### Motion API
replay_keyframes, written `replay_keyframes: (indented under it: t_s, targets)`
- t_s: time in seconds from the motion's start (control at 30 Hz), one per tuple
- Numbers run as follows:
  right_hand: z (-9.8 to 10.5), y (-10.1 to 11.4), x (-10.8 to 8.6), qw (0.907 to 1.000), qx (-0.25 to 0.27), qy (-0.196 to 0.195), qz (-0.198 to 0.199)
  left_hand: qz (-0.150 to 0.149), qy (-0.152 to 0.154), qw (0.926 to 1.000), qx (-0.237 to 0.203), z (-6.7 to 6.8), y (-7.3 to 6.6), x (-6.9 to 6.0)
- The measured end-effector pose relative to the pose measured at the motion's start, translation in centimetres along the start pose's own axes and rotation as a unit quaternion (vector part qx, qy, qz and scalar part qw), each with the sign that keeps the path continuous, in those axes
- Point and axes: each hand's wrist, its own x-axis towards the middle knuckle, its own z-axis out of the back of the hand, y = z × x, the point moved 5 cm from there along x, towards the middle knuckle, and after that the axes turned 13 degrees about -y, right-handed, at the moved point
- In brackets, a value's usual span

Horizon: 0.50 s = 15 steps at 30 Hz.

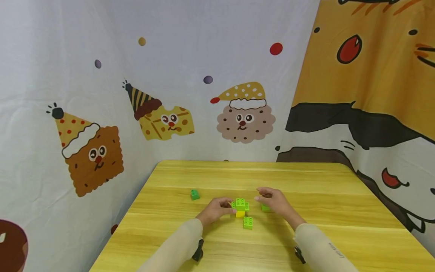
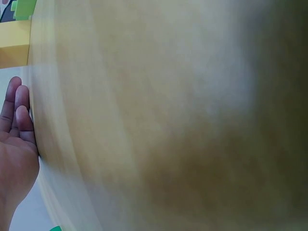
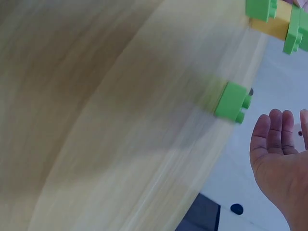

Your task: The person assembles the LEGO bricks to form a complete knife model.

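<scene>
A small stack of toy building blocks (image 1: 240,204), light green over yellow, stands on the table. My left hand (image 1: 217,209) is at its left side, holding it with the thumb at the yellow block (image 1: 239,214) and fingers reaching behind; their contact is partly hidden. In the left wrist view the other fingers (image 2: 23,120) look loosely bent. My right hand (image 1: 273,200) hovers, fingers apart and holding nothing, over a loose light green block (image 3: 232,102), partly covered in the head view. Another light green block (image 1: 248,223) lies just in front of the stack.
A darker green block (image 1: 195,195) with a sloped side lies at the back left of the wooden table (image 1: 306,177). Cloth with cartoon prints (image 1: 190,45) hangs behind the table's far edge and along its sides.
</scene>
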Motion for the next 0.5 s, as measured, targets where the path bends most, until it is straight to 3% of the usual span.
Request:
replay_keyframes:
  t_s: [0.27,0.5]
  targets:
    - [1.6,-2.3,0.5,0.9994,-0.031,-0.009,-0.012,-0.003,-0.004,1.0,0.0,0.0,-0.2,-0.2]
    - [2.5,-3.7,0.5,0.9988,-0.047,0.012,-0.012,0.002,-0.005,1.0,-0.001,0.0,-0.3,-0.3]
